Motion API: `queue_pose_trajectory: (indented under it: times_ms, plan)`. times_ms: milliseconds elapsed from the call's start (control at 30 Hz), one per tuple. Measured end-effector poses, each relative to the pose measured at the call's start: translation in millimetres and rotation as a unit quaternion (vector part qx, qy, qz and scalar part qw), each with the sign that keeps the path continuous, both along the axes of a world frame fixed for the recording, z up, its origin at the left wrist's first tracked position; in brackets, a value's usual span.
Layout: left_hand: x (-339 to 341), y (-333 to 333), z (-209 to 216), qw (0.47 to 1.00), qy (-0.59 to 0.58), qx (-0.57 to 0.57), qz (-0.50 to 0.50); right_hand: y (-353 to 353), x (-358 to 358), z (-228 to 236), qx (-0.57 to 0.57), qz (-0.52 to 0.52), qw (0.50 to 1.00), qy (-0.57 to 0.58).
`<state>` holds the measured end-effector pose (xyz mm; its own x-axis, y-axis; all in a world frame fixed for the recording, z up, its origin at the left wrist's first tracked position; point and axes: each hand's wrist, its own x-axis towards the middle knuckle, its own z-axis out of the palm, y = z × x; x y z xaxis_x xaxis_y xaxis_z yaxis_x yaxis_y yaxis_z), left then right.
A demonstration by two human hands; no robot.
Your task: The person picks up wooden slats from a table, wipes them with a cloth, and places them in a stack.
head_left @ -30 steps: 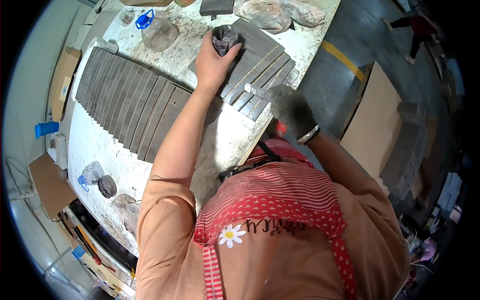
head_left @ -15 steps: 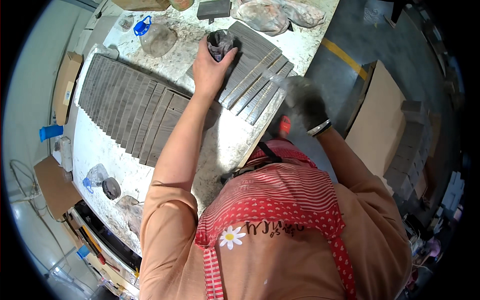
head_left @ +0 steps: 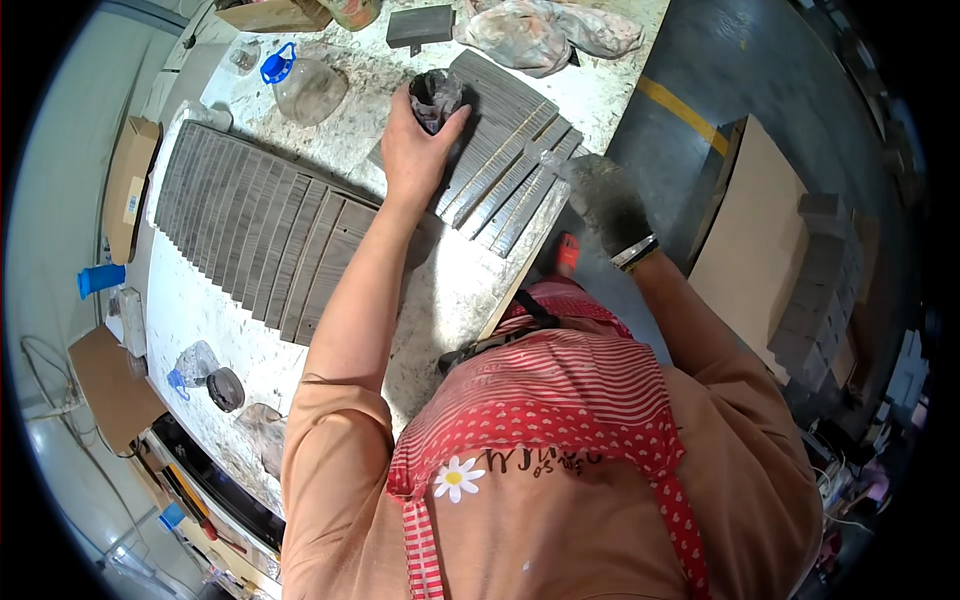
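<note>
My bare left hand [head_left: 412, 155] is wrapped round a dark, crumpled-looking cup [head_left: 437, 100], whose open mouth faces up. The cup is above a fan of grey wood-grain boards [head_left: 500, 110] lying overlapped on the table. My right hand [head_left: 612, 205], in a dark, stained glove, is closed at the boards' right edge. A small, pale, translucent piece [head_left: 548, 157] sticks out from its fingers over the narrow board edges; its kind is not clear. Left of my left forearm lies a longer row of overlapped grey boards [head_left: 240, 215].
On the stained white table [head_left: 440, 290] stand a clear jug [head_left: 310, 92] with a blue cap, a dark block [head_left: 420, 27] and a plastic-wrapped bundle [head_left: 540, 35]. A round dark lid [head_left: 225, 389] lies at the near left. Cardboard [head_left: 750, 240] stands right of the table.
The view has shifted slightly. My gloved right hand was smeared by motion and now shows more sharply at the board edges. My left hand keeps its grip on the cup.
</note>
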<state>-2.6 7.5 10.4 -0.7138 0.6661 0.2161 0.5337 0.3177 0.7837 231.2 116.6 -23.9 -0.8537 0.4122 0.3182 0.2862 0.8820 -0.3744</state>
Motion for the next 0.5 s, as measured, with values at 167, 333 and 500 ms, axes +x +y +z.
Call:
queue_pose_trajectory:
  times_ms: [167,333,500]
  plan:
    - [0,0,-3,1.0,-0.007,-0.007,0.003,-4,-3,-10,-0.056,-0.016,0.998,-0.025]
    - [-3,0,-4,1.0,-0.004,0.001,0.001,-13,0,2,0.081,0.009,0.996,-0.032]
    - [-2,0,-8,0.999,0.041,0.02,0.011,-70,-14,31,-0.528,-0.067,0.835,-0.142]
